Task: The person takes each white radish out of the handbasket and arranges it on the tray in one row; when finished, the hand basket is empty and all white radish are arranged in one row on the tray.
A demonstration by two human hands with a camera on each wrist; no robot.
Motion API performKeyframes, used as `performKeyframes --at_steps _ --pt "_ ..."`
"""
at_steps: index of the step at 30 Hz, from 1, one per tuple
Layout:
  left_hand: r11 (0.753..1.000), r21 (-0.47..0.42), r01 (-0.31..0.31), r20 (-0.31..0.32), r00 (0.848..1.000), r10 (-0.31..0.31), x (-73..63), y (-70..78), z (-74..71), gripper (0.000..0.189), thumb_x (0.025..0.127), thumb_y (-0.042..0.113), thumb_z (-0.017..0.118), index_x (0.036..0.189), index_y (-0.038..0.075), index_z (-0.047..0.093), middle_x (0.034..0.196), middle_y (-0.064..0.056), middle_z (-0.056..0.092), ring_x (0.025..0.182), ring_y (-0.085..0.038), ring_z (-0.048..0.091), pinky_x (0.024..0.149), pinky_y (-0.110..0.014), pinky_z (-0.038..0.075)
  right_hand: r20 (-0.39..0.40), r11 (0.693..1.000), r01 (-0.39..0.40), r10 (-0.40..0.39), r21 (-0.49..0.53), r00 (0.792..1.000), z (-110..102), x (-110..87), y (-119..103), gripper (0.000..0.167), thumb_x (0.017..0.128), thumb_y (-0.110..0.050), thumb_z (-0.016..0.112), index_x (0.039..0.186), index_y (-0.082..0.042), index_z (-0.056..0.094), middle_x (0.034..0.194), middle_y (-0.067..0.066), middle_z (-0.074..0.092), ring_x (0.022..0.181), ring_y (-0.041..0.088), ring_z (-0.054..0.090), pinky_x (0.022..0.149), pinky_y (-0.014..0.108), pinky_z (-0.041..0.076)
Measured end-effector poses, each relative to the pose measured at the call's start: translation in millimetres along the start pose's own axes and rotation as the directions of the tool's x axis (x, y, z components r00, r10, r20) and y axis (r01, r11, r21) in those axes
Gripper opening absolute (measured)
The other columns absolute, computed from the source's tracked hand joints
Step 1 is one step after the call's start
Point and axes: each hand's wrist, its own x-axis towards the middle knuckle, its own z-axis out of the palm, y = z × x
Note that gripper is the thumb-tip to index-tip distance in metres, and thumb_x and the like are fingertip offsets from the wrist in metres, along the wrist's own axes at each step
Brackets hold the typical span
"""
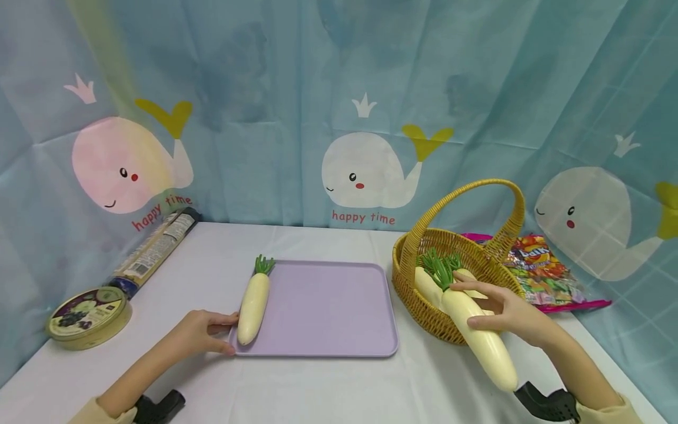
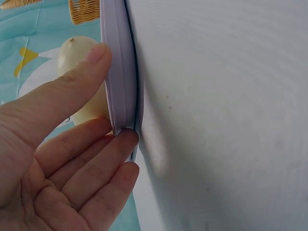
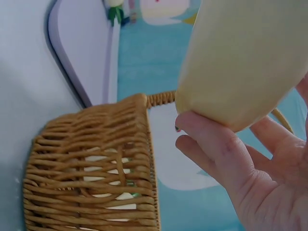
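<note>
Whale-print curtains backed the white bench (image 1: 328, 383). Left hand (image 1: 203, 333) pinched the purple tray (image 1: 328, 312) corner beside one radish (image 1: 253, 303); right hand (image 1: 508, 312) gripped another radish (image 1: 484, 341) over the wicker basket (image 1: 424, 294) rim.

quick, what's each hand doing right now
Left hand: holds the near left corner of the purple tray, thumb on its rim.
Right hand: grips a white radish lifted above the wicker basket.
</note>
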Motion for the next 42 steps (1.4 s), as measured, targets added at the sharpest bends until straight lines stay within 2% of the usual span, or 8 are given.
performKeyframes --at_steps 5,13,17,22,28,31,36,42 --pt "1.0 -0.008 0.004 0.0 1.0 -0.004 -0.4 0.8 -0.5 0.072 0.056 0.035 0.08 0.108 -0.009 0.059 0.113 -0.025 0.054 0.096 -0.032 0.058 0.079 -0.035 0.05 0.032 0.998 0.057 -0.057 0.004 0.998 6 -2.9 0 0.047 0.085 0.005 0.055 0.13 -0.001 0.043 0.144 -0.008 0.023 0.115 0.007 0.043 0.081 0.033 0.049" --pt "1.0 0.027 0.01 0.003 1.0 -0.01 -0.1 0.3 0.0 0.069 0.057 0.034 0.081 0.108 -0.008 0.06 0.112 -0.024 0.055 0.098 -0.033 0.057 0.081 -0.038 0.048 0.104 0.983 0.184 -0.181 -0.012 0.978 21 -7.5 -9 0.052 0.082 0.012 0.055 0.131 0.002 0.041 0.146 0.008 0.02 0.126 0.006 0.027 0.088 0.027 0.044" --pt "1.0 0.016 0.008 0.005 1.0 -0.008 -0.6 1.4 -0.2 0.069 0.057 0.032 0.081 0.108 -0.01 0.059 0.112 -0.025 0.055 0.098 -0.032 0.057 0.08 -0.036 0.049 0.17 0.966 0.252 -0.258 0.056 0.951 32 -5.4 -16 0.054 0.079 0.016 0.055 0.13 0.005 0.04 0.146 0.016 0.017 0.13 0.013 0.021 0.094 0.026 0.039" --pt "1.0 0.008 -0.005 0.009 1.0 0.005 -0.9 2.4 -0.4 0.069 0.058 0.03 0.081 0.108 -0.012 0.058 0.112 -0.027 0.054 0.097 -0.033 0.057 0.079 -0.035 0.049 0.217 0.945 0.326 -0.326 0.034 0.92 42 4.5 -25 0.057 0.075 0.016 0.058 0.129 0.004 0.041 0.144 0.021 0.017 0.132 0.019 0.016 0.101 0.023 0.027" --pt "1.0 -0.006 -0.007 0.013 1.0 0.007 -1.0 1.8 0.5 0.069 0.058 0.029 0.081 0.108 -0.012 0.058 0.112 -0.027 0.054 0.097 -0.033 0.057 0.079 -0.035 0.049 0.2 0.964 0.264 -0.265 0.032 0.943 52 23.7 -27 0.052 0.079 0.009 0.06 0.128 0.0 0.045 0.145 0.018 0.017 0.132 0.017 0.015 0.102 0.024 0.027" --pt "1.0 0.018 -0.024 0.01 1.0 0.024 -0.6 0.8 0.2 0.068 0.058 0.029 0.081 0.107 -0.012 0.059 0.111 -0.027 0.055 0.097 -0.033 0.057 0.08 -0.037 0.049 0.19 0.97 0.24 -0.242 0.034 0.952 57 34.0 -27 0.05 0.08 0.005 0.062 0.127 -0.001 0.046 0.145 0.018 0.017 0.131 0.022 0.018 0.1 0.025 0.03" --pt "0.999 0.035 -0.002 -0.003 1.0 0.002 -0.7 1.3 0.4 0.067 0.057 0.029 0.082 0.107 -0.01 0.06 0.111 -0.025 0.056 0.097 -0.033 0.057 0.081 -0.038 0.048 0.184 0.983 0.166 -0.178 0.078 0.967 67 53.1 -27 0.048 0.082 -0.001 0.063 0.127 -0.003 0.047 0.146 0.015 0.016 0.129 0.032 0.019 0.099 0.027 0.033" --pt "1.0 0.022 -0.005 0.007 1.0 0.004 -1.1 2.0 0.3 0.068 0.058 0.029 0.081 0.108 -0.012 0.058 0.111 -0.027 0.055 0.096 -0.033 0.058 0.08 -0.039 0.048 0.135 0.998 0.055 -0.058 0.028 0.989 77 77.2 -19 0.049 0.08 -0.011 0.068 0.126 -0.008 0.05 0.146 0.005 0.021 0.131 0.02 0.019 0.104 0.039 0.025"
